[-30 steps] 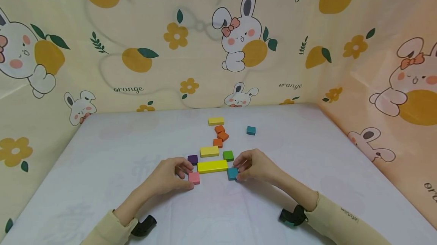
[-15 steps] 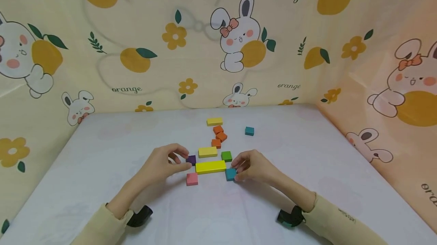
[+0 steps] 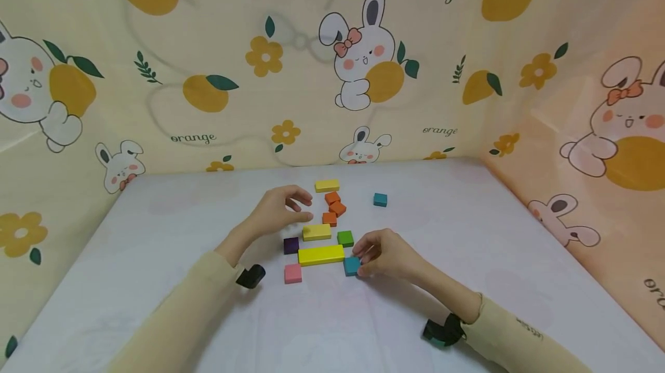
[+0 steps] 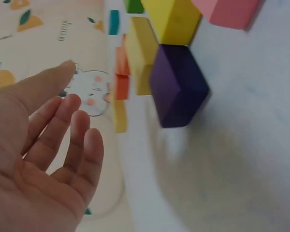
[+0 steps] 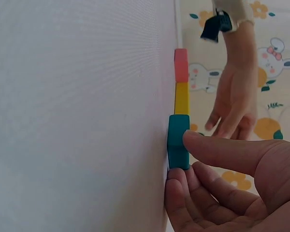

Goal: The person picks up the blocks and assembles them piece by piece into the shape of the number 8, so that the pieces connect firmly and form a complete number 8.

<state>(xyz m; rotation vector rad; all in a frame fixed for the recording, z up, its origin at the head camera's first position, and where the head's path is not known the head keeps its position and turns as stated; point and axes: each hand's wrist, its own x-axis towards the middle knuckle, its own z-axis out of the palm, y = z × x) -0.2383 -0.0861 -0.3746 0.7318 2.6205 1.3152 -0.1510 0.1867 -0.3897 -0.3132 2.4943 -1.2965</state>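
Observation:
My left hand [image 3: 280, 209] is raised over the table, left of the orange blocks [image 3: 337, 208], fingers loosely bent and holding nothing. In the left wrist view, that hand's palm and fingers stand apart from the purple block [image 4: 178, 87]. My right hand [image 3: 391, 254] pinches a teal block [image 5: 179, 140] between thumb and fingers; the block rests on the table at the right end of the long yellow block [image 3: 321, 255]. At that yellow block's left end lies a pink block [image 3: 293, 273]. A green block [image 3: 345, 238] and a pale yellow block [image 3: 316, 232] sit just behind it.
Farther back are another pale yellow block [image 3: 327, 186] and, to its right, a second teal block [image 3: 380, 200]. The white table [image 3: 441, 211] is bounded by a patterned cloth [image 3: 312, 90] at the back and sides. Each wrist wears a black camera [image 3: 251, 276].
My left hand has left the pink block, passed by the purple one and moved up and away toward the orange blocks. The right hand stays on the teal block.

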